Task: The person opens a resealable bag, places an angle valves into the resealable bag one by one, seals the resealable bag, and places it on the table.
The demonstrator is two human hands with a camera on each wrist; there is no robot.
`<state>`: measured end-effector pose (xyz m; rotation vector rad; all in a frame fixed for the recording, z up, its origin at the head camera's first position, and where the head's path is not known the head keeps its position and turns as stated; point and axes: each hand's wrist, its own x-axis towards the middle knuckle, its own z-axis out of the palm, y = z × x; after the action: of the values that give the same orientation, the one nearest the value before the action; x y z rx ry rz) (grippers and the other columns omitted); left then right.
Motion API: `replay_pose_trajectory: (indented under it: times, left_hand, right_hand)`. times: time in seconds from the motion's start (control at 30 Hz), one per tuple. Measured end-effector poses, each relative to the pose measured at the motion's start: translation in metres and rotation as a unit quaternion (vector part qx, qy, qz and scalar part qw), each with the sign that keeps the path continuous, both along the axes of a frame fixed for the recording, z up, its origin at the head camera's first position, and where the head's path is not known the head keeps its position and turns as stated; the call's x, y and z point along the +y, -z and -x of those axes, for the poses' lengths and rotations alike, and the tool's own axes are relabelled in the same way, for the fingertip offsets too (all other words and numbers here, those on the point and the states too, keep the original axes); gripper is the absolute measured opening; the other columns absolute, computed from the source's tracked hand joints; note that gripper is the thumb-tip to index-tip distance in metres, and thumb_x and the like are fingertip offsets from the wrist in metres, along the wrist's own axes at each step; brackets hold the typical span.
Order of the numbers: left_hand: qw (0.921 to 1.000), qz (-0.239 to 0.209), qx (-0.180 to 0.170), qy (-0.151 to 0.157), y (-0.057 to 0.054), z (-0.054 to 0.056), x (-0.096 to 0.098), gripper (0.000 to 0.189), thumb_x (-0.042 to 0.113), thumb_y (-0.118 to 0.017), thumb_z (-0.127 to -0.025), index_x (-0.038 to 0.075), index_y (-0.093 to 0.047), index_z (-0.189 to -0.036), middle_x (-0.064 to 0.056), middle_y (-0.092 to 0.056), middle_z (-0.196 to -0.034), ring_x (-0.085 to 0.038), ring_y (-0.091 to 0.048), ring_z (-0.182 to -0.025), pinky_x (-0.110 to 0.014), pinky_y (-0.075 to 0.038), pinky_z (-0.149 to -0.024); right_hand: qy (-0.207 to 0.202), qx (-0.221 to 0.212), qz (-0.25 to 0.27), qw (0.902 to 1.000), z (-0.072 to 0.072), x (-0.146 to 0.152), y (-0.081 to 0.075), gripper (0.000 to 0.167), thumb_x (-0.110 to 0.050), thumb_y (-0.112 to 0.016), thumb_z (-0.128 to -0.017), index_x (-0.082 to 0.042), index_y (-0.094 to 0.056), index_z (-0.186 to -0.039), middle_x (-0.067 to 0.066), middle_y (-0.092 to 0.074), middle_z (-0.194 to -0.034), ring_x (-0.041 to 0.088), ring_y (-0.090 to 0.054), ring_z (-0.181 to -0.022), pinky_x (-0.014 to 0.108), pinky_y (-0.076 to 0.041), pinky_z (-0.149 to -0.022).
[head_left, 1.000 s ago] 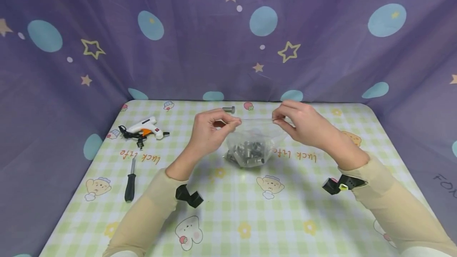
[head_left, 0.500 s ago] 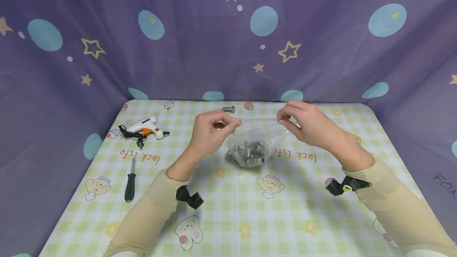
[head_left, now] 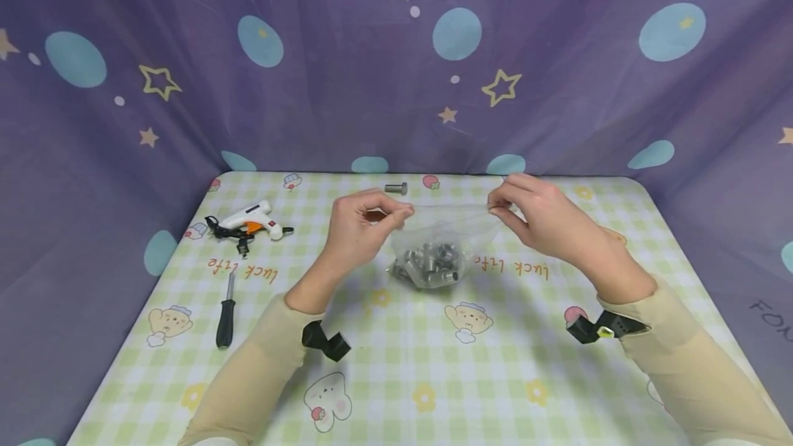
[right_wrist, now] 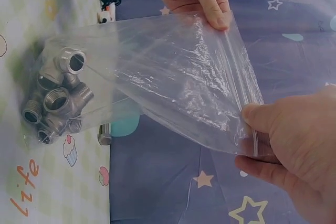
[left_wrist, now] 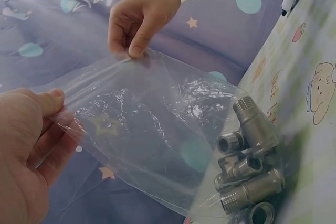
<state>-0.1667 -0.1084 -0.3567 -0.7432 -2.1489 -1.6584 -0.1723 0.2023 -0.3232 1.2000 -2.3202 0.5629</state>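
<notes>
A clear zip-lock bag (head_left: 442, 224) stands on the table with its top edge stretched between both hands. At the bag's left top corner, my left hand (head_left: 362, 229) pinches the plastic between thumb and fingers. My right hand (head_left: 542, 219) pinches the same edge farther right. Several threaded metal pipe fittings (left_wrist: 254, 129) lie heaped in the bag's bottom, some with tee shapes. In the right wrist view, the zip strip (right_wrist: 239, 72) runs from one hand to the other and looks pressed flat near the right thumb.
A metal bolt (head_left: 396, 188) lies behind the bag near the table's back edge. To the left are a white glue gun (head_left: 250, 220) with a black cord and a screwdriver (head_left: 226, 319) with a dark handle. A purple patterned curtain (head_left: 347, 88) encloses the checked table (head_left: 396, 363).
My right hand has slid a short way to the right along the bag's top edge, still pinching it. The left hand and the fittings stay nearly in place.
</notes>
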Motion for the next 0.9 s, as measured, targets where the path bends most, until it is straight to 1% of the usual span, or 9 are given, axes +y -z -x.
replay_pose_trajectory:
  times: [0.13, 0.37, 0.63, 0.9]
  left_hand:
    - [1.0, -0.001, -0.006, -0.004, 0.0, -0.0005, -0.0012, 0.007, 0.004, -0.083, -0.091, 0.004, -0.083, -0.084, -0.013, -0.08, -0.085, -0.009, -0.072, -0.069, -0.024, -0.064, -0.068]
    - [0.9999, -0.008, -0.008, -0.007, 0.0006, -0.0011, -0.0042, 0.007, 0.002, -0.082, -0.091, 0.004, -0.083, -0.085, -0.014, -0.081, -0.087, -0.01, -0.071, -0.069, -0.023, -0.063, -0.065]
    - [0.9998, -0.01, -0.012, -0.011, 0.0003, -0.0013, -0.0055, 0.009, 0.0, -0.082, -0.091, 0.004, -0.082, -0.082, -0.014, -0.081, -0.087, -0.007, -0.074, -0.075, -0.023, -0.063, -0.066]
    - [0.9998, -0.012, -0.013, -0.011, -0.0013, -0.0006, -0.0051, 0.007, -0.001, -0.082, -0.091, 0.001, -0.082, -0.083, -0.015, -0.08, -0.087, -0.006, -0.073, -0.073, -0.024, -0.064, -0.068]
  right_hand:
    - [-0.002, 0.006, 0.006, 1.0, -0.0013, 0.002, -0.0004, 0.025, 0.011, -0.084, -0.081, -0.005, -0.071, -0.096, 0.007, -0.068, -0.092, 0.019, -0.069, -0.082, 0.037, -0.06, -0.07]
    - [0.004, 0.009, 0.002, 1.0, -0.0056, 0.0045, -0.0028, 0.025, 0.01, -0.084, -0.081, -0.005, -0.072, -0.096, 0.006, -0.069, -0.093, 0.019, -0.068, -0.083, 0.038, -0.059, -0.07]
    - [0.004, 0.014, -0.007, 0.9999, -0.0084, 0.0066, -0.0055, 0.024, 0.009, -0.084, -0.08, -0.006, -0.072, -0.094, 0.006, -0.068, -0.092, 0.018, -0.059, -0.079, 0.036, -0.053, -0.067]
    - [0.02, 0.005, -0.02, 0.9996, -0.0092, 0.0082, -0.0082, 0.024, 0.008, -0.084, -0.082, -0.008, -0.072, -0.096, 0.005, -0.067, -0.094, 0.019, -0.06, -0.083, 0.038, -0.054, -0.069]
